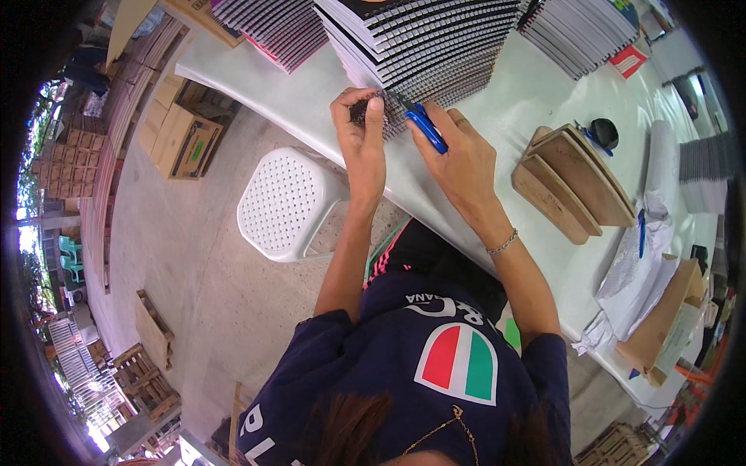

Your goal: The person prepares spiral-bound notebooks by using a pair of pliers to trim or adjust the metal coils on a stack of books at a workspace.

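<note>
My left hand [364, 144] is closed, its thumb and fingers pinching a dark spiral binding coil [394, 123] at the table's near edge. Whether that coil is attached to a notebook, I cannot tell. Blue-handled pliers [426, 128] are gripped in my right hand [465, 159], their jaws pointing left against the coil beside my left thumb. Right behind both hands rises a tall stack of black spiral-bound notebooks [443, 50].
More spiral-bound stacks stand to the left [276, 31] and right [579, 35] on the white table [497, 116]. Wooden blocks [571, 182] and a black roll of tape [604, 133] lie to my right. A white plastic stool [280, 202] and cardboard box [183, 140] are on the floor at left.
</note>
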A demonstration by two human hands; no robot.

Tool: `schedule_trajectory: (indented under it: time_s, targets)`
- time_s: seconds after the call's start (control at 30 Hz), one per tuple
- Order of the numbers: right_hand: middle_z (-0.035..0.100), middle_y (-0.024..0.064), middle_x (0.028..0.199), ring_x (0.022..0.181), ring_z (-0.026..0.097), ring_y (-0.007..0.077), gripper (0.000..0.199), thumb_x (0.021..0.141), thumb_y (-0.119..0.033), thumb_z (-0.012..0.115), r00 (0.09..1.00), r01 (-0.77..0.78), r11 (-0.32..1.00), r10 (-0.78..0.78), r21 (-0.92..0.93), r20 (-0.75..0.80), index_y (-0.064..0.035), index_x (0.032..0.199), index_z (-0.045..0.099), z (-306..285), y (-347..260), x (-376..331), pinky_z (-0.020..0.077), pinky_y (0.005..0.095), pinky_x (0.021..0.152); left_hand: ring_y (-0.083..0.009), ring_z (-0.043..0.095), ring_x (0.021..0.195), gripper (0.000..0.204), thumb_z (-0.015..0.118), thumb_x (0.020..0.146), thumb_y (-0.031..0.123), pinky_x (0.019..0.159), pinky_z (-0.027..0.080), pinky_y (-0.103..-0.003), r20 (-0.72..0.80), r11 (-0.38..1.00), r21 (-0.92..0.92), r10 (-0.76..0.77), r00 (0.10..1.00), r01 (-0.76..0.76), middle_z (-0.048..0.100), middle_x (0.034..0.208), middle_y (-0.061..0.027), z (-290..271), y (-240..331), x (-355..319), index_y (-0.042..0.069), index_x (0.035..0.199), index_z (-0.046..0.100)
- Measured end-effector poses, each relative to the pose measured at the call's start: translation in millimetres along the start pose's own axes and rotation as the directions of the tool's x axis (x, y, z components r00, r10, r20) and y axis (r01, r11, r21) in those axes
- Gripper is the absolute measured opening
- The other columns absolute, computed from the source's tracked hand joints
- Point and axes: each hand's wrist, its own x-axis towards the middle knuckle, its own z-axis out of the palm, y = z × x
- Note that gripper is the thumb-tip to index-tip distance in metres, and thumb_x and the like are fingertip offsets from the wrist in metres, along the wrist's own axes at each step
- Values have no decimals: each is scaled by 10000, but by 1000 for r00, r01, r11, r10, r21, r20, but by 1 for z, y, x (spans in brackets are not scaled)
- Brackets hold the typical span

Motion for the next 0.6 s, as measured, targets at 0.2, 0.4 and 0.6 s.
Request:
schedule_trajectory:
  time_s: [0.2,0.4,0.6]
  targets:
    - [635,98,963,834,625,290,371,899,-288,730,999,15,995,-19,-95,-31,-107,1215,656,-3,1,-7,467,408,707,-107,513,969,283,570,1058,228,931,422,-282,-107,930,-337,-190,976,144,552,1043,-16,2,4,2,48,1262,492]
    - [590,90,968,882,575,270,404,852,-328,758,996,50,996,-55,-80,-67,-126,1191,673,6,1,-4,410,416,763,-113,525,1007,278,586,1049,199,952,422,-281,36,985,-137,-104,994,108,579,1080,-36,-3,-4,-5,51,1266,494]
    - [617,85,897,786,591,263,361,867,-316,748,998,-43,999,43,8,41,-108,1154,680,8,0,-4,444,390,678,-105,520,1018,241,580,1053,211,949,419,-276,30,992,-70,-107,994,109,584,1097,-37,-2,1,-6,47,1223,529]
